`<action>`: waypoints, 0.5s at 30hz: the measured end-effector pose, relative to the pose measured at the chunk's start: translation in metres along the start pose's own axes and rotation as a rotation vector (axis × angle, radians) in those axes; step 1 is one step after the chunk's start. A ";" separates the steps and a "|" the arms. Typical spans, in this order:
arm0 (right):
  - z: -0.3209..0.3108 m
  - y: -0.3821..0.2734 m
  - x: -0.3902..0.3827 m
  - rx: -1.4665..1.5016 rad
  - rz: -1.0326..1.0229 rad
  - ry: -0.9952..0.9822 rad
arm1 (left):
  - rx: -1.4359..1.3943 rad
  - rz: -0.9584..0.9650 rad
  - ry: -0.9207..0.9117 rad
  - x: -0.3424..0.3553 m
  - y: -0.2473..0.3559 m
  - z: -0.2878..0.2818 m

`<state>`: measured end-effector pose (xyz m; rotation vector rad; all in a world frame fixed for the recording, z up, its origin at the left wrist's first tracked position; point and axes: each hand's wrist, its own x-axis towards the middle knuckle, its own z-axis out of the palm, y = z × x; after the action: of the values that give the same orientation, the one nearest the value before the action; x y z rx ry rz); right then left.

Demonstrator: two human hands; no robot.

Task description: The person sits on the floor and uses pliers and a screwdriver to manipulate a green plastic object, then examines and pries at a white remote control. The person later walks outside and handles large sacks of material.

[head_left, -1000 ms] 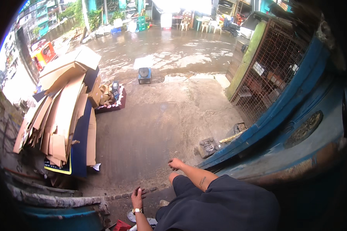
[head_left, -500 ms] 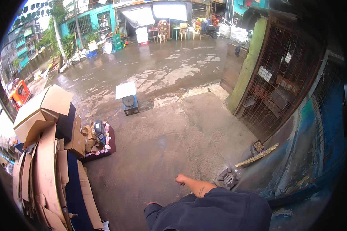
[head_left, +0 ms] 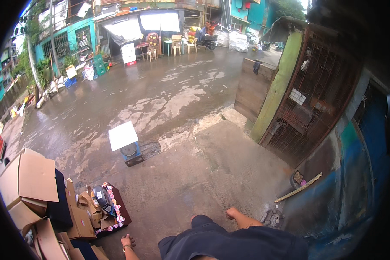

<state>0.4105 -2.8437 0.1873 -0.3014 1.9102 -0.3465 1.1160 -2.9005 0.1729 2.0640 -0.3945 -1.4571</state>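
Note:
My left hand [head_left: 127, 241], with a band at the wrist, hangs low beside the cardboard. Its fingers look loosely apart, and nothing shows in them. It is nearest to an open dark-red box [head_left: 122, 209] with a pink and white patterned rim, which holds torn brown cardboard [head_left: 89, 203] and a dark packaged item [head_left: 103, 200]. On the other side of my body, my right hand [head_left: 232, 213] hangs over the concrete with its fingers curled in. I see no thing in it, and it touches nothing.
Cardboard boxes [head_left: 37, 177] are stacked at the left. Ahead stands a small blue stand with a white board [head_left: 123, 136]. A rusty mesh gate [head_left: 310, 104], a green post [head_left: 276, 86] and a bucket [head_left: 297, 178] line the right. Beyond lies a wet street [head_left: 160, 86] with chairs [head_left: 176, 45].
The view has swung right, so the boxes and the blue stand sit farther left and lower. My left hand has come into view, and my right hand appears farther right.

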 end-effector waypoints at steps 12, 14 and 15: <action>0.180 -0.297 0.045 -0.163 0.073 -0.070 | 0.134 0.172 0.012 0.134 0.275 -0.001; 0.241 -0.399 0.086 -0.123 -0.130 -0.153 | 0.160 0.026 -0.019 0.147 0.269 -0.004; 0.265 -0.448 0.106 -0.128 -0.196 -0.179 | 0.192 -0.035 0.001 0.149 0.260 -0.006</action>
<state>0.6408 -3.3220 0.1760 -0.5884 1.7334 -0.3167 1.1978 -3.1847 0.2194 2.2320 -0.5184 -1.4893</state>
